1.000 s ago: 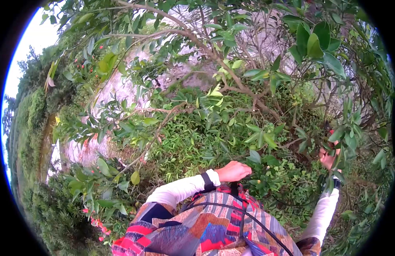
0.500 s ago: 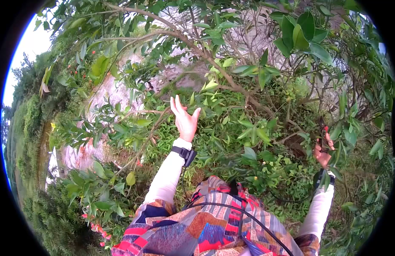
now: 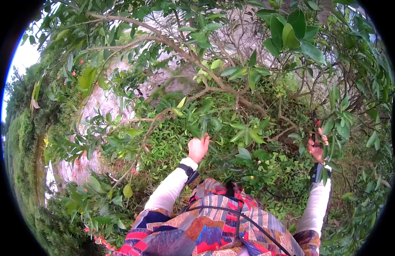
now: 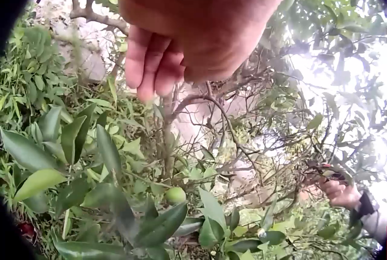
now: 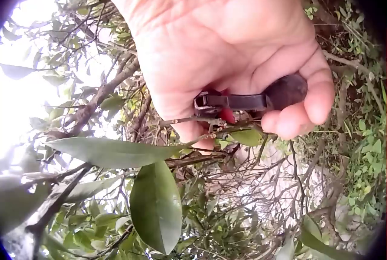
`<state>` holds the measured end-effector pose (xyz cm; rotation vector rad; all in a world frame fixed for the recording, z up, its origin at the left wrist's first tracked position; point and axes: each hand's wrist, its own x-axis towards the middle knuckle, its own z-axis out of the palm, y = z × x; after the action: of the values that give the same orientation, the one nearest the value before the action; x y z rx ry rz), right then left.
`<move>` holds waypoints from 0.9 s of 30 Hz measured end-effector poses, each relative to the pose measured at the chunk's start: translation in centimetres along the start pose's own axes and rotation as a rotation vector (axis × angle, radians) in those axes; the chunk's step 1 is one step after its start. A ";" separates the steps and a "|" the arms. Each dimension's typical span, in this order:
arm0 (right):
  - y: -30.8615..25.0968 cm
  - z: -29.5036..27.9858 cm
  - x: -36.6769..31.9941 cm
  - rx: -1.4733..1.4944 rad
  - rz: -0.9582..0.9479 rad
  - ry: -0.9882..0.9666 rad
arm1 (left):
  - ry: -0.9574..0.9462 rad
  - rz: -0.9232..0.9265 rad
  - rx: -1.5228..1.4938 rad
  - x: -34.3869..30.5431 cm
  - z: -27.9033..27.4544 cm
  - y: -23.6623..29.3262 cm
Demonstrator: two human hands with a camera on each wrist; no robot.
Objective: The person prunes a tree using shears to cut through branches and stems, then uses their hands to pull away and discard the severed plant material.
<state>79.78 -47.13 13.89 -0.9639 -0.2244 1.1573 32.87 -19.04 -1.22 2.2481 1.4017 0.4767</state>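
Note:
In the head view my left hand [image 3: 198, 148] is raised before my body, its fingers curled at a leafy twig [image 3: 203, 123]. Three bent fingers show in the left wrist view; the thumb's grip is hidden behind the hand. A small green fruit [image 4: 175, 195] hangs among leaves below it. Out to the right, my right hand [image 3: 317, 149] grips pruning shears with red and black parts. Fingers wrap around the dark handle of the shears [image 5: 248, 101] in the right wrist view. A thin twig with broad leaves [image 5: 115, 152] crosses right by these fingers.
A forked branch [image 3: 163, 39] arches across the upper head view. Another bare branch [image 3: 152, 121] reaches out on the left. Dense twigs and foliage surround the right arm. A dark cord [image 3: 253, 221] lies across the patterned clothing.
My left hand rose from near the waist with fingers spread, then came down slightly and curled at the leafy twig. The right hand keeps holding the shears; the view has shifted slightly.

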 end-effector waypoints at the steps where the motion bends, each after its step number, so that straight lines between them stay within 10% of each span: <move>1: 0.0 0.2 -0.1 -0.006 -0.004 0.073 | 0.140 -0.028 -0.047 0.6 -0.6 -0.5; 7: -0.5 -1.3 1.8 -0.111 0.125 0.012 | 0.603 -0.191 -0.211 5.5 -3.4 -3.5; 10: -0.3 0.3 0.7 -0.116 0.059 0.006 | 0.088 -0.299 -0.837 3.5 -3.8 -1.8; 13: 0.6 -1.0 1.0 -0.086 -0.002 -0.007 | -0.668 -0.131 -0.708 -0.8 -1.6 -0.2; 16: -0.4 -3.0 2.5 0.006 0.146 -0.101 | -0.940 0.411 -0.075 -4.4 -1.0 1.9; 19: -1.5 -2.8 3.3 0.051 0.278 -0.217 | -0.864 0.342 -0.084 -6.3 -1.6 3.3; 22: -1.3 -3.0 3.7 0.066 0.276 -0.259 | -0.283 0.243 -0.226 -5.4 -1.8 2.2; 27: -0.3 -0.9 1.8 -0.042 0.042 -0.029 | -0.217 0.060 -0.331 -3.1 -2.7 0.3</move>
<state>81.34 -46.09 13.00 -0.9932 -0.2537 1.2094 30.42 -21.49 1.01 2.0092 1.0631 0.4338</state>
